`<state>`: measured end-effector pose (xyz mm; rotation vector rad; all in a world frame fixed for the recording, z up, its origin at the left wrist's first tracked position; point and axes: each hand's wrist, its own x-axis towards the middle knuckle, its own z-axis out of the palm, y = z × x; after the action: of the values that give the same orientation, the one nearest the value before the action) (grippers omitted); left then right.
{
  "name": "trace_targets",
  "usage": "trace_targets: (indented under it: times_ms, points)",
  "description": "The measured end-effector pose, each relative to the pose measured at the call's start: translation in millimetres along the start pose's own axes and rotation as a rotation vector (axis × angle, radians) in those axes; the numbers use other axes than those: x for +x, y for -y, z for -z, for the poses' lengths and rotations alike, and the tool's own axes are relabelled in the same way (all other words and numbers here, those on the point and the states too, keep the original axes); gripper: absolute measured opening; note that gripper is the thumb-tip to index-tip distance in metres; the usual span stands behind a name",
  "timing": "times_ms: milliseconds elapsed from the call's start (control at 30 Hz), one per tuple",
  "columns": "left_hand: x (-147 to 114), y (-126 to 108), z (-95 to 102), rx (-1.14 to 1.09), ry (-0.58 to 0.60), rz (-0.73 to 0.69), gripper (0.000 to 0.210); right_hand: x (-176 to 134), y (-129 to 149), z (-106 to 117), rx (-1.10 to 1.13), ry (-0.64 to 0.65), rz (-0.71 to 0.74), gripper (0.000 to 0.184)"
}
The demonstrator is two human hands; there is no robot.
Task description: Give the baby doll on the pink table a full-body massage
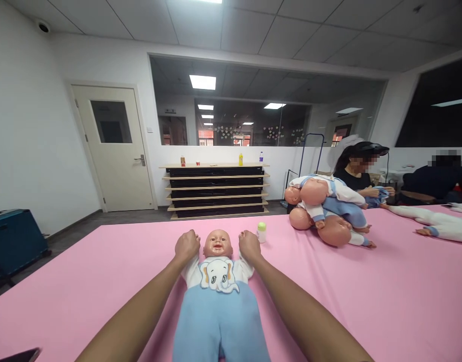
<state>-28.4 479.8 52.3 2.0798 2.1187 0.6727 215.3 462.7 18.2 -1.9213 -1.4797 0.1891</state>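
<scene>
A baby doll (218,243) lies on its back on the pink table, head away from me. It wears a white top with an elephant patch (219,275) and blue trousers (220,317). Both its arms are raised beside its head. My left hand (187,246) is closed round the doll's hand on the left of the head. On the other side, my right hand (249,245) is closed round the doll's other hand. Just beyond my right hand stands a small white bottle (261,233) with a green cap.
Several dolls (325,211) are piled on the pink table (113,271) at the right. Another white-clothed doll (438,223) lies farther right. A person (354,171) handles blue cloth behind the pile. A dark object (21,355) shows at the lower left edge.
</scene>
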Motion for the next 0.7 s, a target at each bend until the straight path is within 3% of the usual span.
trace_targets:
  times_ms: [200,367,500,700]
  points:
    - [9,17,-54.2,0.047,0.106,0.067,0.029,10,-21,-41,-0.134,0.12,-0.052,0.021]
    - [12,21,-67.3,0.034,0.11,0.097,0.03,7,-19,-46,-0.175,0.106,-0.045,0.022]
    - [5,19,-47.7,-0.028,0.062,0.119,0.036,-4,-6,-23,-0.166,0.017,-0.038,0.027]
    - [-26,45,24.6,-0.11,-0.071,0.094,0.05,-34,0,46,-0.075,-0.11,0.058,0.034]
